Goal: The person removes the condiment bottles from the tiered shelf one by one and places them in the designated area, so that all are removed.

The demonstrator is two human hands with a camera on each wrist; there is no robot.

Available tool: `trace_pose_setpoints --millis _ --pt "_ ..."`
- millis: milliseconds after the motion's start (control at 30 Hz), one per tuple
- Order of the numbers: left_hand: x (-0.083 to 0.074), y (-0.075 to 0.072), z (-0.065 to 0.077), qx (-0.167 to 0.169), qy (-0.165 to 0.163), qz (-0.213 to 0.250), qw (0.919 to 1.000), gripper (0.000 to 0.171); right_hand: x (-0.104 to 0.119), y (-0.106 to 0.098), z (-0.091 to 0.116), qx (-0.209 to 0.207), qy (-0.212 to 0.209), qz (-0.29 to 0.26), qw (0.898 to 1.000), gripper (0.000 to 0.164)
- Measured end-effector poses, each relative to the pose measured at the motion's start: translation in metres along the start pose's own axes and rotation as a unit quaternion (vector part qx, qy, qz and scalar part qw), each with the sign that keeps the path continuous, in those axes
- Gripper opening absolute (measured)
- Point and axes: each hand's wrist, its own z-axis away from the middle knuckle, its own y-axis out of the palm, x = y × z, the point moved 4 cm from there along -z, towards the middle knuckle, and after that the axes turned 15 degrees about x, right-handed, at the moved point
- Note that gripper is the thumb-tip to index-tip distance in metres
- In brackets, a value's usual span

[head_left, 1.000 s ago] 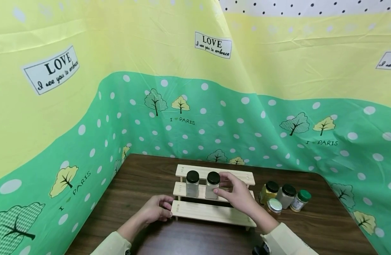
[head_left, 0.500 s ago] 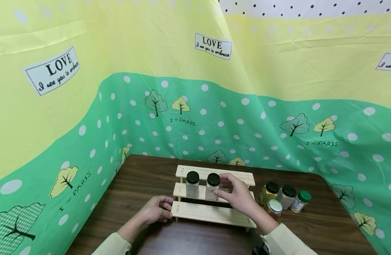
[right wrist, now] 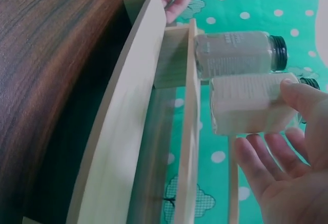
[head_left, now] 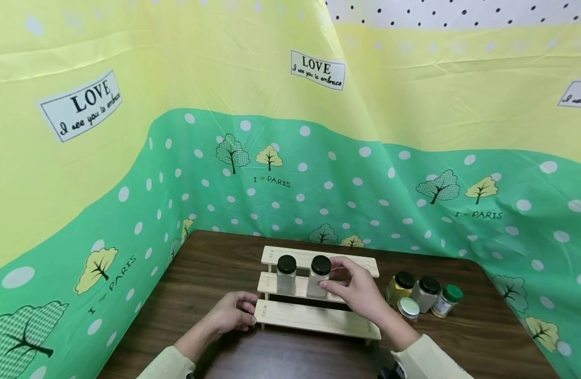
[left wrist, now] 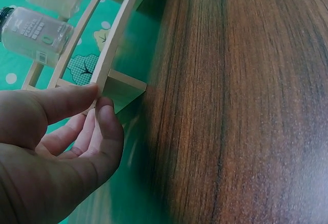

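Where the tabletop (head_left: 290, 358) spreads at six o'clock from the wooden rack (head_left: 319, 318), your left hand (head_left: 230, 311) pinches the front tier's (head_left: 304, 315) nine-o'clock end. Your right hand (head_left: 359, 288), thumb toward you, grips a clear jar (head_left: 316, 286) at the middle tier (head_left: 301, 286); a narrow gap parts it from its twin (head_left: 286, 280) at nine. Four jars (head_left: 424, 297) stand at three.

Yellow-and-green polka-dot fabric (head_left: 252, 89) behind and left of dark wood-grain table (head_left: 177, 295); pale sheen (left wrist: 313, 178) on top.
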Motion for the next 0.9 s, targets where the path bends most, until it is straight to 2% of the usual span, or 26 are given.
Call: trace_pose_setpoints --millis 367,567,733,900 --pt "0.004 -0.001 -0.002 -0.001 -0.002 -0.002 1.0 0.058 0.007 -0.028 0.023 -0.024 0.017 0.051 0.998 0.052" --pt "0.005 -0.001 -0.001 0.0 -0.003 0.001 1.0 0.058 0.007 -0.049 0.045 -0.033 -0.008 0.083 0.996 0.054" --pt "0.005 -0.001 -0.001 0.002 -0.002 0.0 1.0 0.059 0.007 -0.071 0.065 -0.06 -0.033 0.109 0.992 0.053" --pt "0.003 0.0 -0.001 0.002 0.0 0.0 1.0 0.058 0.003 -0.094 0.083 -0.089 -0.018 0.117 0.989 0.054"
